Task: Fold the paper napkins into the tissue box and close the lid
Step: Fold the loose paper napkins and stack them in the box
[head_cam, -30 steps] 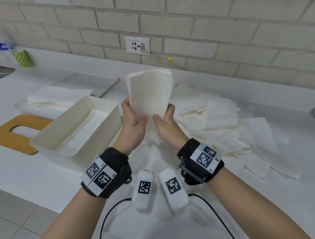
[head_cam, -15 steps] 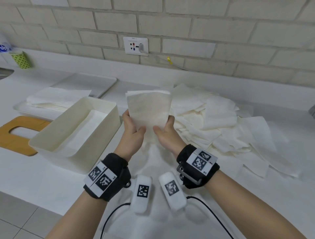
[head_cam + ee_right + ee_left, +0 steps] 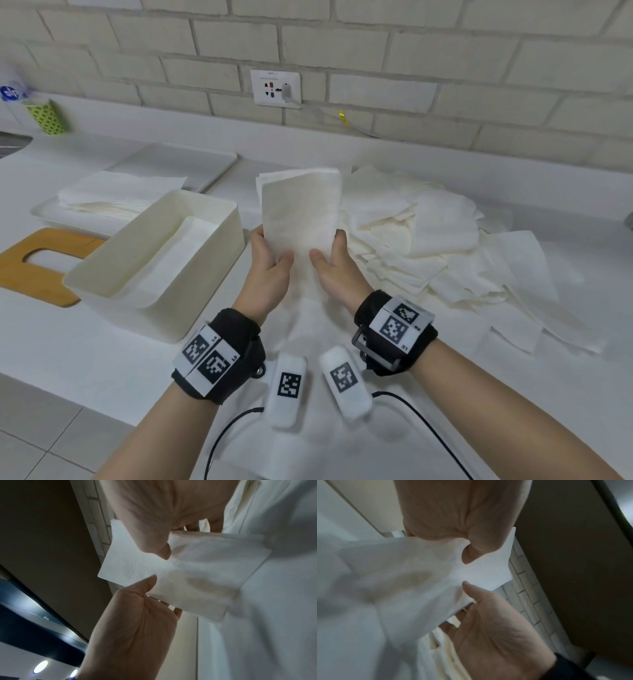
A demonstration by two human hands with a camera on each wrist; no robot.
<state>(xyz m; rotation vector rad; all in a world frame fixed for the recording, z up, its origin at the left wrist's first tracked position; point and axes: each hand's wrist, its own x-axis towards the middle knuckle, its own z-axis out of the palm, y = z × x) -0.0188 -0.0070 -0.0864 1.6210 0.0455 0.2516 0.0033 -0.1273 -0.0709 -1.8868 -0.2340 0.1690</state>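
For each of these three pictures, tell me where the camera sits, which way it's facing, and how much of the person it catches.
Head: worn on the head, facing forward and down at the counter; shows both forearms, the left hand and right hand holding the folded napkin, beside the tissue box.
Left wrist: on the left wrist, looking up along the hand; shows both hands.
Right wrist: on the right wrist, looking up along the hand; shows both hands.
Shared: all three show the napkin pinched by both thumbs.
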